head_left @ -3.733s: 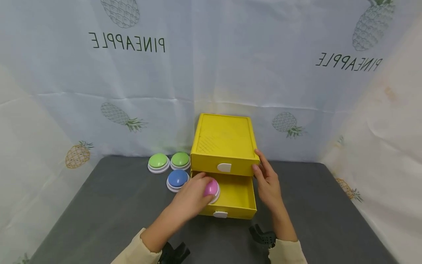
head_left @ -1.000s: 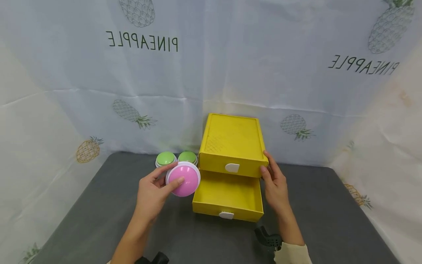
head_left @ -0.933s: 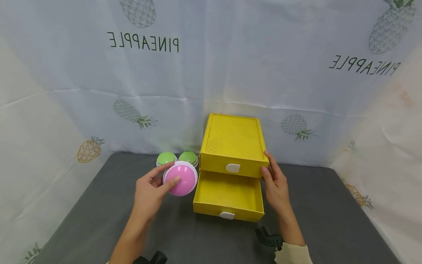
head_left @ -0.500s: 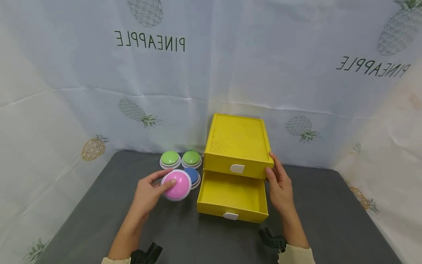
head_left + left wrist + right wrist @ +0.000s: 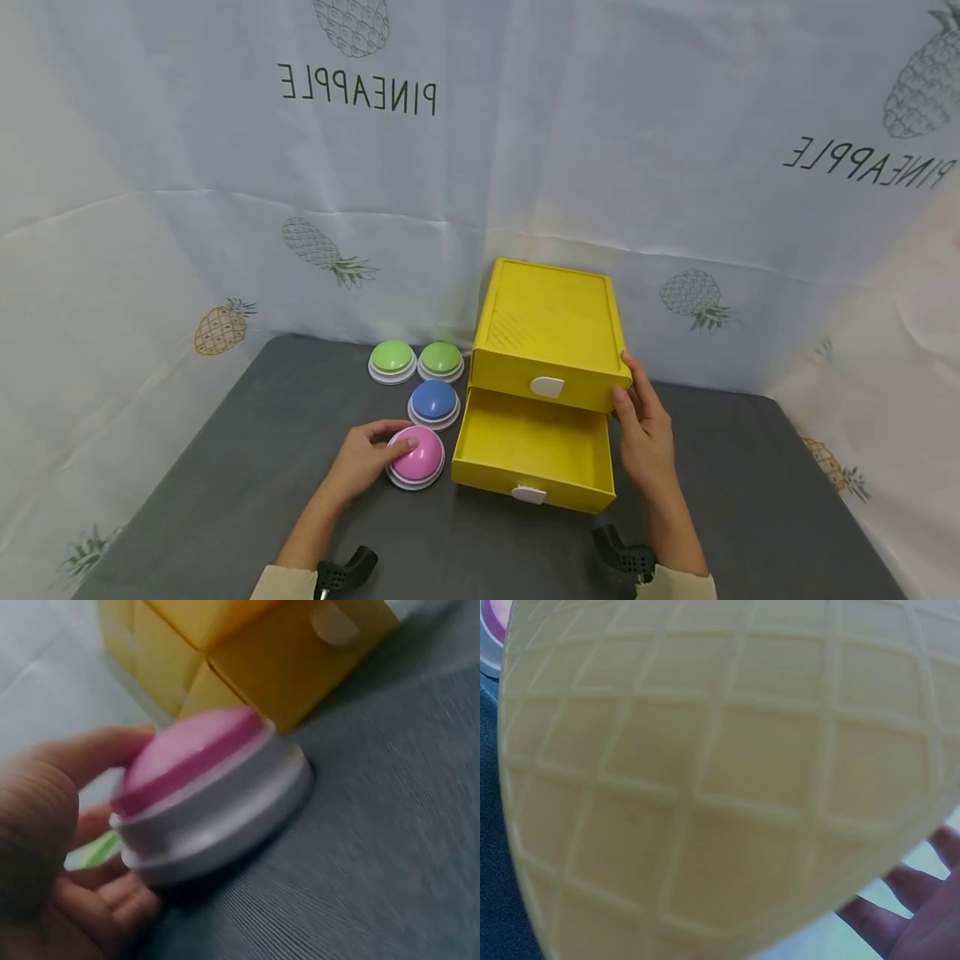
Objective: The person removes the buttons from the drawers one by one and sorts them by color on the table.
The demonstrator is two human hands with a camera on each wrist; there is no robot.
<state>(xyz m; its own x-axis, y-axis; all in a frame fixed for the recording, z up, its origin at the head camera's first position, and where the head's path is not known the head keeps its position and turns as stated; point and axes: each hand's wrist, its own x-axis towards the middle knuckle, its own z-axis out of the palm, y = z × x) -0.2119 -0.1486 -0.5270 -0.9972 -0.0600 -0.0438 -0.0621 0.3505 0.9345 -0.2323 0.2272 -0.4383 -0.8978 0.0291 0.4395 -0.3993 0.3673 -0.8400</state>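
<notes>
My left hand (image 5: 364, 457) holds a pink push button (image 5: 418, 455) with a white base, thumb on the dome and fingers at the base's side. In the left wrist view the base is low over the dark tabletop; whether all of it touches is unclear. Just behind it sits a blue push button (image 5: 433, 400). To the right stands a yellow two-drawer box (image 5: 551, 325), its lower drawer (image 5: 534, 442) pulled out with nothing inside. My right hand (image 5: 647, 433) rests at the box's right front corner, thumb on the front, fairly straight fingers along the side.
Two green push buttons, a left one (image 5: 392, 357) and a right one (image 5: 441, 358), sit at the back of the dark table (image 5: 750, 500), left of the box. A pale pineapple-print curtain (image 5: 480, 125) hangs behind and at the sides.
The pink button came out of the lower drawer in my left hand, moved left, then down to just in front of the blue one. My right hand stays at the box's corner.
</notes>
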